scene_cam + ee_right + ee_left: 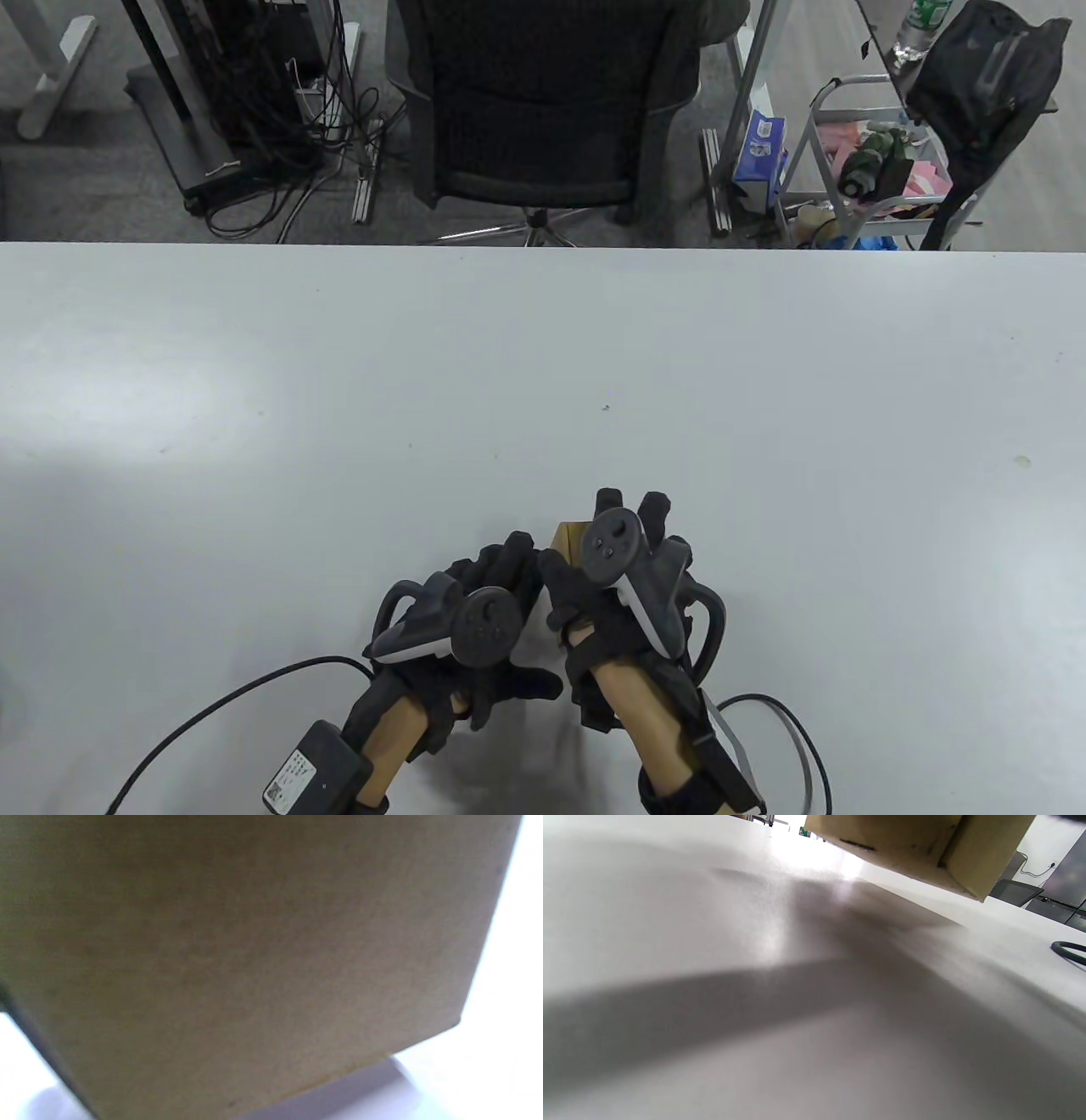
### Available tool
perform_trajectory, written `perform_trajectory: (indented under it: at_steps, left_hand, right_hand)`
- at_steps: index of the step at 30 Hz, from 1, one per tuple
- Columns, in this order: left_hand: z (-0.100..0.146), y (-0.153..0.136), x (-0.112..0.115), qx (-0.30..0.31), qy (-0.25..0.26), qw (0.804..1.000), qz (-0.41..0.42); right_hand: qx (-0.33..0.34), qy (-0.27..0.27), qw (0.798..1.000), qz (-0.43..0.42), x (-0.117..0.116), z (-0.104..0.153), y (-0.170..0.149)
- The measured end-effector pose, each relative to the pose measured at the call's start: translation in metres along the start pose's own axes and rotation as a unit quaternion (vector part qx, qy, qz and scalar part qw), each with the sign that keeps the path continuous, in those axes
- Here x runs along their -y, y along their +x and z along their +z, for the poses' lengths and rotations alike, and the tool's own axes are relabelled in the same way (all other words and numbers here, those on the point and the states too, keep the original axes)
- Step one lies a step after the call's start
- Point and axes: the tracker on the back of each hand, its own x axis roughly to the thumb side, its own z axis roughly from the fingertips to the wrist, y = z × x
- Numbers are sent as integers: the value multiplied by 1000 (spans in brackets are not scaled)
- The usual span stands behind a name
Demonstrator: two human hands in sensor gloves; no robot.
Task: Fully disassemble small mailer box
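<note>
Gloves hid most of the mailer box (pixel 567 543). Left hand (pixel 475 624) and right hand (pixel 624 586) held it together above the near table (pixel 543 382).

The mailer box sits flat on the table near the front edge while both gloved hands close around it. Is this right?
Not quite. The mailer box is lifted off the table: the left wrist view shows a gap and its shadow underneath. The rest holds: near the front edge, the left hand and the right hand close around it.
</note>
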Motion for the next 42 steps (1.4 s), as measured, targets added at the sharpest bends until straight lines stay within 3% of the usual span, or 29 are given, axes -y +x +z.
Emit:
perform_trajectory:
  at_steps: [12,15,21,23,25,28,33,42]
  left_hand:
    - [3,-10,-3,-29,5,1000,-7]
    - [4,-10,-6,-26,16,1000,-6]
    - [8,-6,-14,-13,66,997,-31]
    - [9,-3,-17,4,98,994,-38]
    - [10,0,-19,29,139,989,-38]
    - [8,2,-18,46,164,985,-24]
    - [-1,3,-12,47,142,989,-11]
    - [-10,3,-10,42,112,993,17]
  right_hand:
    - [1,-11,999,46,-19,2,8]
    - [6,-7,999,48,-11,1,5]
    - [44,1,998,-46,24,-6,-26]
    - [82,40,987,-132,29,-11,-43]
    - [141,106,956,-237,28,-18,-62]
    - [196,139,934,-266,24,-22,-80]
    - [274,96,939,-184,13,-27,-95]
    - [299,122,936,-140,3,-26,-98]
